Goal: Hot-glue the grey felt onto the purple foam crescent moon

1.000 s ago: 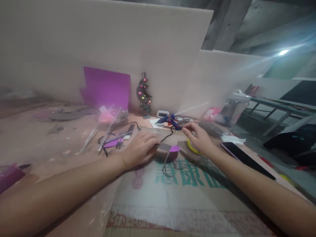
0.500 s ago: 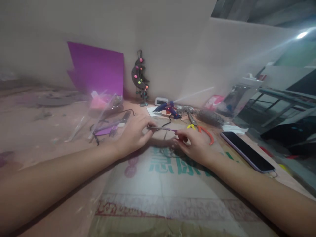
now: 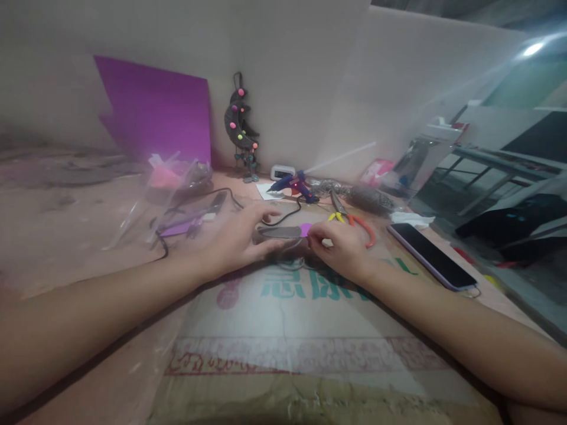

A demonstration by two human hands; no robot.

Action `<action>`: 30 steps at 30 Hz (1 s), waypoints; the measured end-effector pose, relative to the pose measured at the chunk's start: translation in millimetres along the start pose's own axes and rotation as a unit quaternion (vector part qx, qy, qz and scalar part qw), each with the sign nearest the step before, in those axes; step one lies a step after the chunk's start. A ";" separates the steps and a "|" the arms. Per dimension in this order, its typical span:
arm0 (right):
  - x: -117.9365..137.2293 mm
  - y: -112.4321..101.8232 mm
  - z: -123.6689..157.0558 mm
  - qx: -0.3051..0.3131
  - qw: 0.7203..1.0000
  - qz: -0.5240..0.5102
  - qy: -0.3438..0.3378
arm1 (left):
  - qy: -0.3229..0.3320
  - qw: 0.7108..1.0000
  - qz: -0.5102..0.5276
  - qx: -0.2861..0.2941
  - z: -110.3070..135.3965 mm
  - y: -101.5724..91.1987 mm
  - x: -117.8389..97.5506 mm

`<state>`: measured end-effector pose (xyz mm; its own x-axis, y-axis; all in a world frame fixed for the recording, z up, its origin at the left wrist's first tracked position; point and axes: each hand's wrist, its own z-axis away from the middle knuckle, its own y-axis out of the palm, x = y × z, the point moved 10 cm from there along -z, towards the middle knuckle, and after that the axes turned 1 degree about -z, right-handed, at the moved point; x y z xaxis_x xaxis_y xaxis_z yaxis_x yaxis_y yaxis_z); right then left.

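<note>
A flat grey oval piece (image 3: 281,232) is held low over the sheet with printed green characters, and a small purple piece (image 3: 305,229) adjoins its right end. My right hand (image 3: 343,245) pinches the purple piece at its edge. Around the left end of the grey oval, my left hand (image 3: 237,239) has thumb and fingers apart; whether its palm touches the oval I cannot tell. Beneath the hands a loop of wire or cord (image 3: 295,264) shows partly.
Behind the hands lie a blue glue gun (image 3: 295,185), orange-handled pliers (image 3: 363,230) and tangled wire. A phone (image 3: 432,255) rests at right. A grey crescent ornament (image 3: 239,125) and purple sheet (image 3: 163,112) stand against the wall. Plastic bags and a black cord are at left.
My left fingers have spread from their pinch on the grey piece. The piece has tilted so its flat face shows. The whole view has shifted slightly.
</note>
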<state>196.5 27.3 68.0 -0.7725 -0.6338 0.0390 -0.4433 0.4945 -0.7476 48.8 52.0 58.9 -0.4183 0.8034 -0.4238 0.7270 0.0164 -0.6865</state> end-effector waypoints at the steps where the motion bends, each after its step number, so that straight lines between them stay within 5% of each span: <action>1: 0.9 -2.2 0.0 -0.011 1.000 0.009 -0.005 | -0.044 0.998 0.052 0.015 0.1 5.1 8.6; 7: 15.8 -9.5 -2.0 -0.012 0.998 0.017 -0.055 | -0.201 0.963 0.163 0.081 6.2 29.1 31.3; 11: 18.9 -5.9 -0.7 0.018 0.998 -0.048 -0.039 | -0.215 0.949 0.198 0.119 8.9 39.8 27.1; 14: 10.5 -8.9 1.0 -0.009 0.987 -0.158 0.037 | -0.199 0.940 0.263 0.090 6.7 37.1 23.0; 18: 0.4 12.2 3.9 0.029 0.905 -0.386 0.173 | -0.209 0.929 0.305 0.003 5.9 20.7 27.4; 23: 14.7 47.9 10.4 0.151 0.806 -0.523 0.231 | -0.226 0.930 0.291 -0.009 7.9 14.6 25.8; 26: 9.6 53.0 15.8 0.170 0.828 -0.468 0.258 | -0.214 0.946 0.242 -0.019 7.0 8.9 24.2; 30: 12.5 39.3 9.6 0.167 0.914 -0.325 0.178 | -0.204 0.961 0.177 -0.053 4.7 -1.4 29.6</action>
<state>173.8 33.1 32.7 -0.5214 -0.4653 0.7153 -0.7431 -0.1645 -0.6487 32.8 72.9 44.5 -0.2985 0.4697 -0.8308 0.9051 -0.1368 -0.4026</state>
